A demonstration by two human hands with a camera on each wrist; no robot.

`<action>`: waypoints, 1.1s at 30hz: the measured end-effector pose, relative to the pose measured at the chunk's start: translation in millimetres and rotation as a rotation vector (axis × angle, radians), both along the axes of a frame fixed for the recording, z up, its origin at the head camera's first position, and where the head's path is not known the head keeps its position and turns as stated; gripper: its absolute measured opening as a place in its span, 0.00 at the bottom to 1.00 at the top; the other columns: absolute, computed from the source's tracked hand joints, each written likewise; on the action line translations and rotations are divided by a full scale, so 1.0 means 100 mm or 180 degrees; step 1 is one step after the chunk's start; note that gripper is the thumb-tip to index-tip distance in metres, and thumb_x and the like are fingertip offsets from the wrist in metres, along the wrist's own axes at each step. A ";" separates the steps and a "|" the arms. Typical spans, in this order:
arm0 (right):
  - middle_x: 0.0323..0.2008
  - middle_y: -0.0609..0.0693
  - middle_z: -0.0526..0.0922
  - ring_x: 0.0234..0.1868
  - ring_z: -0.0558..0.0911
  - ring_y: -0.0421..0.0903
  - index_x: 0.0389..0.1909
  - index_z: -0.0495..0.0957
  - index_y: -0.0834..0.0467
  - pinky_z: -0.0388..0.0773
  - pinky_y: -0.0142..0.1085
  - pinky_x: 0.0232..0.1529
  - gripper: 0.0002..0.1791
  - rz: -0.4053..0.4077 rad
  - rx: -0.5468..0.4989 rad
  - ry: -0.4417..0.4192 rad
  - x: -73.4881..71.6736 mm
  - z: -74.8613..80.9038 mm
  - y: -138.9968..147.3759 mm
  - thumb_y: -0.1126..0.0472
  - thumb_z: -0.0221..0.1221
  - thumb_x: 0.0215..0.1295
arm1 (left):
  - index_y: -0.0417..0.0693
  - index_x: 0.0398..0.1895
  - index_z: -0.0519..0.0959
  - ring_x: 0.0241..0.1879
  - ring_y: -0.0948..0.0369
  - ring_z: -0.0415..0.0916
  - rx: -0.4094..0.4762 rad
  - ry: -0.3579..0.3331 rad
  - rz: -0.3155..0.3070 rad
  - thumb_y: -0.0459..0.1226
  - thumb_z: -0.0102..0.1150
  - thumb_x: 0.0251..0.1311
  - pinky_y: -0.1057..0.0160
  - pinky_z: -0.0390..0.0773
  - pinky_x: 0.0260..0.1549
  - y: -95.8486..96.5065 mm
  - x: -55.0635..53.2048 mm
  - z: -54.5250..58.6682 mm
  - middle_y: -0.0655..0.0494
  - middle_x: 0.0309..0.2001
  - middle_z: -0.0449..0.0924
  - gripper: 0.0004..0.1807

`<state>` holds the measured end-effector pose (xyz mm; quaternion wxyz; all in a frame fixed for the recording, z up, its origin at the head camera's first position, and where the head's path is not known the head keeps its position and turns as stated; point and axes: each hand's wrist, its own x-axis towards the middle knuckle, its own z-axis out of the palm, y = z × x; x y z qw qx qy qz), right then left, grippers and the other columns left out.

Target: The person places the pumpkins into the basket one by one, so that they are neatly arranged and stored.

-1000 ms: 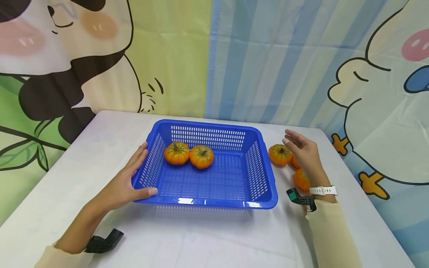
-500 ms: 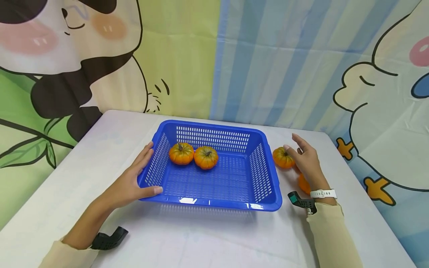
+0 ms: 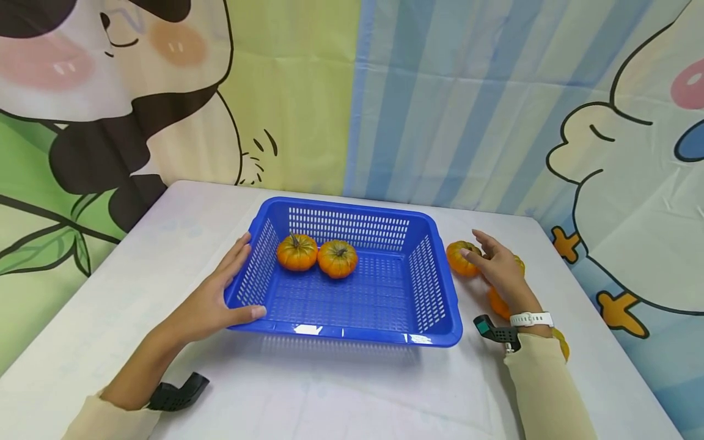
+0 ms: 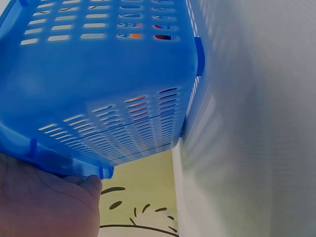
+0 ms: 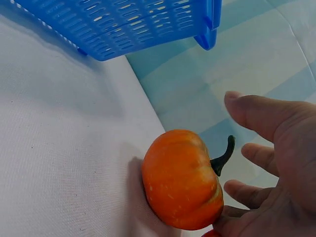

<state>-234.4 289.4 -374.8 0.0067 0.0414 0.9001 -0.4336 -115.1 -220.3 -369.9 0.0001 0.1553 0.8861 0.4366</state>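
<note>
A blue plastic basket (image 3: 346, 335) with slotted walls stands on the table, holding a left pumpkin (image 3: 297, 253) and a right pumpkin (image 3: 338, 260), both small and orange. My left hand (image 3: 206, 305) holds its near left corner, thumb over the front rim and fingers along the left side. To the right of the basket, my right hand (image 3: 503, 266) hovers over several more pumpkins, fingers spread and holding nothing. The nearest pumpkin (image 5: 180, 180) has its dark stem facing the thumb and fingers in the right wrist view. Hand and forearm partly hide the others.
Another pumpkin (image 3: 561, 345) shows beside the right forearm. The white-covered table (image 3: 341, 391) ends at a cartoon-printed curtain (image 3: 423, 104) behind. Each wrist carries a small black device, and a white band (image 3: 531, 319) circles the right wrist.
My right hand has come down closer to the pumpkins, with thumb and fingers opening around the one nearest the basket. The left hand stays at the basket. The head view has shifted slightly.
</note>
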 end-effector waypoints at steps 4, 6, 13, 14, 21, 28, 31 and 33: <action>0.74 0.63 0.51 0.72 0.52 0.66 0.77 0.50 0.51 0.54 0.63 0.66 0.48 0.0182 0.0039 -0.0124 -0.02 -0.01 -0.02 0.43 0.62 0.63 | 0.50 0.79 0.40 0.75 0.47 0.31 0.0081 0.0011 -0.0023 0.47 0.70 0.51 0.25 0.47 0.59 -0.01 0.02 -0.01 0.62 0.78 0.30 0.59; 0.74 0.63 0.50 0.71 0.54 0.67 0.78 0.48 0.50 0.53 0.65 0.65 0.48 0.0245 0.0073 -0.0199 -0.04 -0.03 -0.02 0.44 0.63 0.63 | 0.51 0.79 0.40 0.75 0.47 0.31 0.0112 0.0008 -0.0031 0.46 0.70 0.51 0.25 0.47 0.59 -0.02 0.03 -0.02 0.63 0.78 0.30 0.59; 0.74 0.64 0.49 0.68 0.57 0.68 0.78 0.42 0.51 0.57 0.65 0.64 0.51 0.0229 0.0198 -0.0321 -0.08 -0.10 -0.03 0.48 0.64 0.63 | 0.52 0.79 0.41 0.75 0.46 0.32 0.0081 0.0041 -0.0030 0.46 0.70 0.51 0.25 0.47 0.59 -0.01 0.02 -0.03 0.63 0.78 0.30 0.58; 0.74 0.65 0.49 0.68 0.58 0.68 0.78 0.42 0.52 0.57 0.64 0.64 0.51 0.0206 0.0203 -0.0325 -0.08 -0.12 -0.03 0.49 0.64 0.63 | 0.52 0.79 0.41 0.75 0.46 0.32 0.0071 0.0043 -0.0029 0.46 0.70 0.51 0.25 0.47 0.59 -0.01 0.02 -0.03 0.63 0.78 0.30 0.58; 0.74 0.65 0.50 0.68 0.58 0.68 0.78 0.43 0.54 0.59 0.62 0.64 0.49 0.0120 0.0238 -0.0346 -0.11 -0.19 -0.03 0.52 0.63 0.65 | 0.51 0.79 0.40 0.75 0.45 0.33 -0.0003 0.0045 -0.0019 0.47 0.70 0.51 0.26 0.49 0.59 0.00 -0.01 -0.02 0.63 0.78 0.30 0.59; 0.72 0.66 0.55 0.67 0.62 0.65 0.77 0.46 0.55 0.60 0.59 0.65 0.47 0.0091 0.0117 -0.0368 -0.10 -0.20 -0.03 0.53 0.62 0.65 | 0.50 0.78 0.41 0.75 0.46 0.32 0.0012 0.0036 -0.0036 0.47 0.69 0.51 0.26 0.48 0.60 -0.01 -0.01 -0.01 0.63 0.78 0.30 0.58; 0.72 0.65 0.56 0.66 0.63 0.65 0.77 0.46 0.54 0.61 0.58 0.65 0.47 0.0067 0.0017 -0.0387 -0.09 -0.19 -0.05 0.53 0.63 0.64 | 0.51 0.78 0.41 0.75 0.46 0.32 0.0021 0.0026 -0.0037 0.47 0.69 0.51 0.26 0.48 0.60 -0.01 -0.01 0.00 0.63 0.78 0.30 0.58; 0.72 0.64 0.55 0.66 0.62 0.64 0.78 0.46 0.53 0.61 0.58 0.65 0.48 0.0047 -0.0036 -0.0402 -0.08 -0.19 -0.05 0.53 0.63 0.64 | 0.50 0.78 0.41 0.75 0.46 0.32 0.0020 0.0024 -0.0037 0.47 0.69 0.51 0.26 0.48 0.60 -0.01 -0.01 0.00 0.63 0.78 0.30 0.58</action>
